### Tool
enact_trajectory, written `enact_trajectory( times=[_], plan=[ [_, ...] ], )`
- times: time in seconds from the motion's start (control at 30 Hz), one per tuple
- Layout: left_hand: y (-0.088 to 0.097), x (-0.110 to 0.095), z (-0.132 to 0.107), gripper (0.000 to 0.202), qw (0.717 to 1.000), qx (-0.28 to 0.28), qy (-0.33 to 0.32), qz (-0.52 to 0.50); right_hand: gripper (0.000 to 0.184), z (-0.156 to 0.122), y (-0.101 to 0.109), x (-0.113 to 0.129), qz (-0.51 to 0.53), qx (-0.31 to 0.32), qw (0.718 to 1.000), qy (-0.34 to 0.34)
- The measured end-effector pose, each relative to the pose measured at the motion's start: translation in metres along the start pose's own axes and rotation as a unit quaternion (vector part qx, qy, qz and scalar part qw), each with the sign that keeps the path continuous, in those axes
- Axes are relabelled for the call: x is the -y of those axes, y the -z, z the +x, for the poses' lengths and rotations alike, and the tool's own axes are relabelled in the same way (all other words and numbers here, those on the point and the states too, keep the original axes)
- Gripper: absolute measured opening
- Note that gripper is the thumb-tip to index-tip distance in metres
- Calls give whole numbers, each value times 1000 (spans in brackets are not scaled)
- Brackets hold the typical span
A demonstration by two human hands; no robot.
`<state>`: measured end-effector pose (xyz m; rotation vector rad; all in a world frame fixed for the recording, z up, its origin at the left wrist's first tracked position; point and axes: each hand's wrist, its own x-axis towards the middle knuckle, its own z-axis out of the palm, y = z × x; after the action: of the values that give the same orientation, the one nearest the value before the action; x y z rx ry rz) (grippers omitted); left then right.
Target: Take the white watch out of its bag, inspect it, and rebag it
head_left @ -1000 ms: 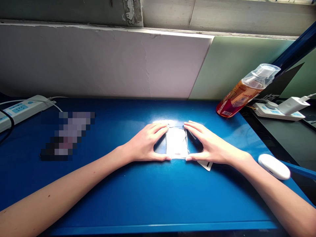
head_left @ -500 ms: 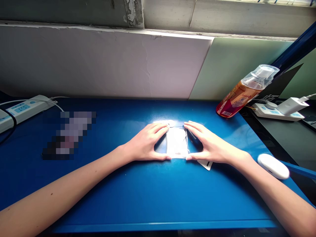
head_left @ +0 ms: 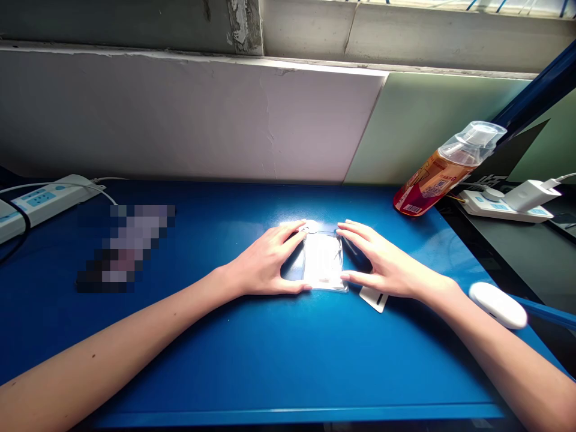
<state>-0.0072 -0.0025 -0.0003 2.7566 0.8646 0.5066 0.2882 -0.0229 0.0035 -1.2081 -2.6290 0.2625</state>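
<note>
A small white packet in clear plastic (head_left: 323, 259) lies flat on the blue table (head_left: 288, 354), its surface washed out by glare. My left hand (head_left: 263, 261) rests at its left side. The left thumb is at the near left corner, and the other fingers reach the far left corner by a small round white piece (head_left: 310, 227). On the opposite side is my right hand (head_left: 387, 264), fingers stretched toward the far right corner and thumb by the right edge. Both hands are open around the packet. A white card (head_left: 372, 299) lies partly under my right hand.
A white oval case (head_left: 498, 305) sits beside my right forearm. Further back at right stands a bottle of reddish drink (head_left: 429, 180). Power strips lie at the left (head_left: 49, 201) and right (head_left: 499, 207). A pixelated object (head_left: 130, 246) is on the left of the table.
My right thumb has lifted slightly from the packet's near edge to its right side, and the right fingers have shifted a little to the right. My left hand stays almost still.
</note>
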Motion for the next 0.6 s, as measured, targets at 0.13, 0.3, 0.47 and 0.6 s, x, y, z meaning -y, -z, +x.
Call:
enact_trajectory(
  times=[0.13,0.3,0.47,0.6],
  plan=[
    [1,-1,0,81,1000,-4,-9,7,63,1,0,-1,-13,-36,999,7],
    [2,-2,2,55,1000,-13,-19,19,43,4,-1,-3,-15,-91,996,7],
    [-3,0,1,43,998,-38,-17,36,18,5,3,-1,14,-130,991,21],
    [-7,1,0,40,997,-71,20,37,12,4,5,2,63,-107,991,41]
  ],
)
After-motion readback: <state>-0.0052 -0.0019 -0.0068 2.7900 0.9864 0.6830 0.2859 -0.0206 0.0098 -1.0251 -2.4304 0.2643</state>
